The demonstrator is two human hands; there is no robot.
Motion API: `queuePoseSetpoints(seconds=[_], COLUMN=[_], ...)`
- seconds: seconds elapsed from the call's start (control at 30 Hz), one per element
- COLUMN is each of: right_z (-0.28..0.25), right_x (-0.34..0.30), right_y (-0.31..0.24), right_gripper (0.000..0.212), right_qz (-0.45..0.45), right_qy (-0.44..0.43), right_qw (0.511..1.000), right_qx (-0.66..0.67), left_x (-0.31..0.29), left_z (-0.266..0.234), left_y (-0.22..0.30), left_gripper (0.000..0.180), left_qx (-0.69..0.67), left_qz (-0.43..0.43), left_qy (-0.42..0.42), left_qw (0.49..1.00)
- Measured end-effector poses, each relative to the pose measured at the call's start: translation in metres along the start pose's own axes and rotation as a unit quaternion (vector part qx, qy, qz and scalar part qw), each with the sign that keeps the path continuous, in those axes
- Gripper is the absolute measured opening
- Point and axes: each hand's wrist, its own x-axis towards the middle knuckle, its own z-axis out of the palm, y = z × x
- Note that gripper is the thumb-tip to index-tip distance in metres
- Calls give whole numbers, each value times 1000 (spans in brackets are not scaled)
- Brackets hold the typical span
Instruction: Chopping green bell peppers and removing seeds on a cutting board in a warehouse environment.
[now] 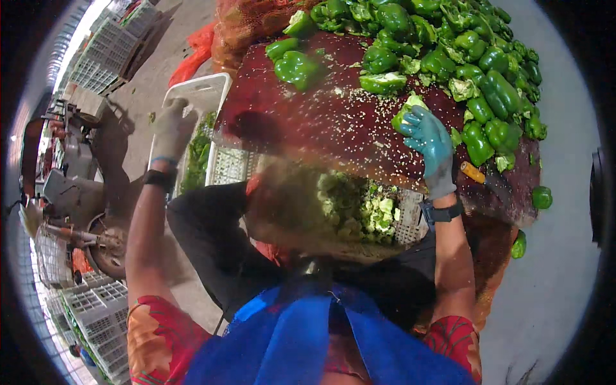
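Note:
My right hand [428, 140], in a teal-coated glove, is closed on a green bell pepper [408, 114] at the right of the dark red tabletop [289, 122]. A pale, cut part of that pepper faces up past my fingers. Far to the left, my left hand [172, 131], in a greyish glove, hangs over a white plastic crate [221, 86] with green pieces inside. Motion smears its fingers, and I see nothing held in it. Beside my right wrist lies a knife with an orange handle [473, 172]. Pale seeds are scattered across the tabletop.
A large heap of green bell peppers [494, 96] covers the far right of the table. Several more peppers [295, 69] lie at its far left. Between my knees sits a crate of pale pepper cores [380, 215]. Orange mesh sacks [247, 32] stand behind; stacked crates [106, 48] are farther left.

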Motion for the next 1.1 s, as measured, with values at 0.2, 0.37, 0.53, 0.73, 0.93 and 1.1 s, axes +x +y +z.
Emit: queuePoseSetpoints(seconds=[0.2, 0.37, 0.53, 0.73, 0.93, 1.1], right_z=[9, -3, -22, -34, -7, -16], right_x=[4, 18, 26, 31, 45, 42], right_y=[42, 40, 27, 33, 60, 71], right_gripper=[50, 51, 53, 48, 43, 39], right_qz=[178, 95, 110, 122, 97, 10], right_qy=[-114, -47, -4, 1, -5, -21], right_qw=[977, 994, 994, 990, 990, 980], right_qx=[6, 18, 16, 69, 99, 195], left_x=[30, 65, 79, 57, -27, -21], left_z=[102, 178, 194, 150, 135, 82], left_y=[218, 296, 305, 305, 288, 295], left_gripper=[31, 37, 39, 43, 48, 51], left_qx=[-261, -231, -178, -667, -736, -832], left_qz=[210, 280, 270, 35, 136, -109], left_qy=[-86, -60, -70, -329, -87, -403], left_qw=[938, 930, 944, 667, 658, 366])
